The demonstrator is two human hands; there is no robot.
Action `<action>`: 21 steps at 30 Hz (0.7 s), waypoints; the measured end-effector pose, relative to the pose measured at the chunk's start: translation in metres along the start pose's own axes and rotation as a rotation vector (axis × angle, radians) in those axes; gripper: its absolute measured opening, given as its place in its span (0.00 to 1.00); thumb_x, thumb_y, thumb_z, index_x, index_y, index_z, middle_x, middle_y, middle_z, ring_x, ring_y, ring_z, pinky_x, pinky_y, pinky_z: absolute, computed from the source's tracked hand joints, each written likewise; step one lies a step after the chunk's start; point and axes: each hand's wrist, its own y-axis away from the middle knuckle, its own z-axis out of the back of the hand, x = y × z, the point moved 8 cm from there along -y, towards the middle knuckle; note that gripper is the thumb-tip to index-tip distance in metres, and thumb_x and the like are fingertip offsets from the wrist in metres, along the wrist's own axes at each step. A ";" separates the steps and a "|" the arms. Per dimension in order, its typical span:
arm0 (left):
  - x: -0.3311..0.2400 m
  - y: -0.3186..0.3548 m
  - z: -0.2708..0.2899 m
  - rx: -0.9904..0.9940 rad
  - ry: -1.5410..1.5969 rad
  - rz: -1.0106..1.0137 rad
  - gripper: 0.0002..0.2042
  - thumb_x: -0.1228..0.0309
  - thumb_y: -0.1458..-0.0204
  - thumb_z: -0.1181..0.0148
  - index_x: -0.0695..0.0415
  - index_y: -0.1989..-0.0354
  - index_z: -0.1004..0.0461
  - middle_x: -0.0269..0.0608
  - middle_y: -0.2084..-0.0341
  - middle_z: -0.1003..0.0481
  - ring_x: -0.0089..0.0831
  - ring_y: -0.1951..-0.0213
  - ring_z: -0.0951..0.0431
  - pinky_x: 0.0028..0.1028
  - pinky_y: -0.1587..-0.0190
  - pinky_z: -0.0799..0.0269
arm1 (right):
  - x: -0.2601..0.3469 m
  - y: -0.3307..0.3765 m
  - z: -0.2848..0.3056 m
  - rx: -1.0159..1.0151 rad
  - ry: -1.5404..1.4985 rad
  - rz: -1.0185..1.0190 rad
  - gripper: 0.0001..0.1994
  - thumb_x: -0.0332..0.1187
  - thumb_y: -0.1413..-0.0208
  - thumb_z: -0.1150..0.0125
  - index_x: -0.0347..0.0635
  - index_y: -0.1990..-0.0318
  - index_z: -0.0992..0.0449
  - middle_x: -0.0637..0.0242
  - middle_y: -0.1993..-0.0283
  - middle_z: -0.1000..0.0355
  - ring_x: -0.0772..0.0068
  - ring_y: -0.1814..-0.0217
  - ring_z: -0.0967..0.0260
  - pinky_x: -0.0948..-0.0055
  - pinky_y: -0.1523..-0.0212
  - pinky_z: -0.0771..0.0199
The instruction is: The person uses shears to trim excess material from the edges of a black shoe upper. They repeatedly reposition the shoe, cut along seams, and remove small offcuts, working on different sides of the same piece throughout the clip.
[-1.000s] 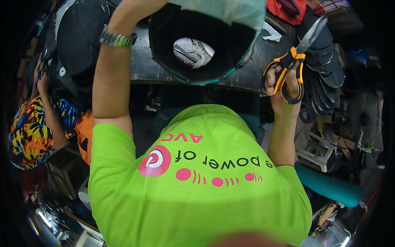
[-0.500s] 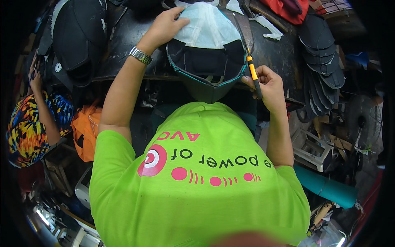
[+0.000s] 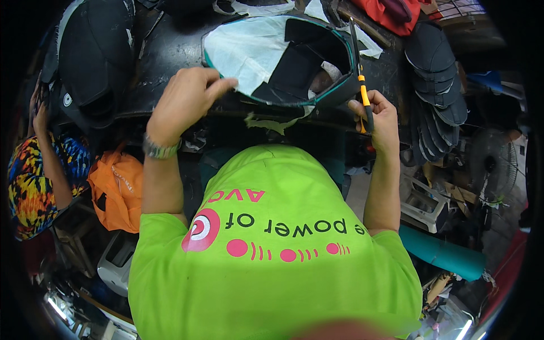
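A black stitched fabric piece (image 3: 300, 65), hollow and boat-shaped, lies on the dark table with its opening facing up. Its rim has teal edging, and a white lining sheet (image 3: 243, 48) covers its left part. Beside its near left rim is my left hand (image 3: 190, 102), thumb apart from the curled fingers and nothing visible in it. My right hand (image 3: 379, 116) grips scissors (image 3: 364, 93) with orange and black handles; their blades point up and away, along the piece's right end. A ragged pale scrap (image 3: 272, 122) hangs at the near table edge.
Nested black domed pieces (image 3: 436, 73) are stacked at the right. A large black piece (image 3: 96, 56) lies at the left, with a person's arm (image 3: 54, 164) beyond it. White scraps (image 3: 368, 42) and a red bag (image 3: 391, 17) lie at the back. An orange bag (image 3: 116, 181) is at lower left.
The black piece has turned and shifted onto the table, its opening now stretching sideways. My left hand has come off the white lining toward me. The scissors have moved slightly right.
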 end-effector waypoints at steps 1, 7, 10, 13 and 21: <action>-0.016 0.006 0.003 0.059 -0.100 -0.128 0.15 0.61 0.43 0.36 0.63 0.73 0.22 0.39 0.86 0.29 0.27 0.86 0.31 0.28 0.80 0.37 | -0.001 -0.002 0.001 0.007 0.005 0.005 0.13 0.32 0.51 0.24 0.40 0.67 0.26 0.76 0.81 0.32 0.89 0.85 0.38 0.88 0.84 0.40; -0.098 -0.045 0.011 -0.191 -0.188 -0.932 0.15 0.63 0.47 0.34 0.53 0.53 0.23 0.41 0.52 0.25 0.37 0.55 0.24 0.30 0.58 0.28 | -0.003 -0.016 0.013 -0.024 0.204 0.032 0.13 0.32 0.52 0.25 0.40 0.69 0.26 0.77 0.81 0.34 0.89 0.82 0.41 0.84 0.80 0.43; -0.093 -0.081 -0.027 -0.183 -0.464 -1.089 0.27 0.56 0.46 0.36 0.45 0.37 0.33 0.40 0.35 0.36 0.40 0.37 0.34 0.36 0.41 0.33 | 0.003 -0.018 0.033 -0.059 0.475 0.067 0.13 0.32 0.54 0.26 0.39 0.70 0.27 0.75 0.81 0.35 0.86 0.80 0.42 0.79 0.77 0.43; -0.076 -0.093 -0.059 -0.135 -0.597 -0.974 0.35 0.43 0.45 0.43 0.41 0.30 0.41 0.41 0.29 0.44 0.43 0.31 0.42 0.44 0.33 0.44 | 0.010 -0.009 0.061 -0.126 0.771 0.115 0.12 0.31 0.55 0.28 0.37 0.69 0.28 0.70 0.81 0.36 0.80 0.78 0.41 0.75 0.75 0.41; -0.096 -0.051 -0.060 -0.183 -0.554 -0.844 0.31 0.58 0.50 0.33 0.53 0.37 0.32 0.46 0.37 0.36 0.43 0.35 0.38 0.41 0.37 0.38 | 0.006 0.016 0.097 -0.070 1.180 0.183 0.12 0.28 0.57 0.36 0.39 0.64 0.30 0.54 0.71 0.27 0.49 0.69 0.28 0.60 0.66 0.31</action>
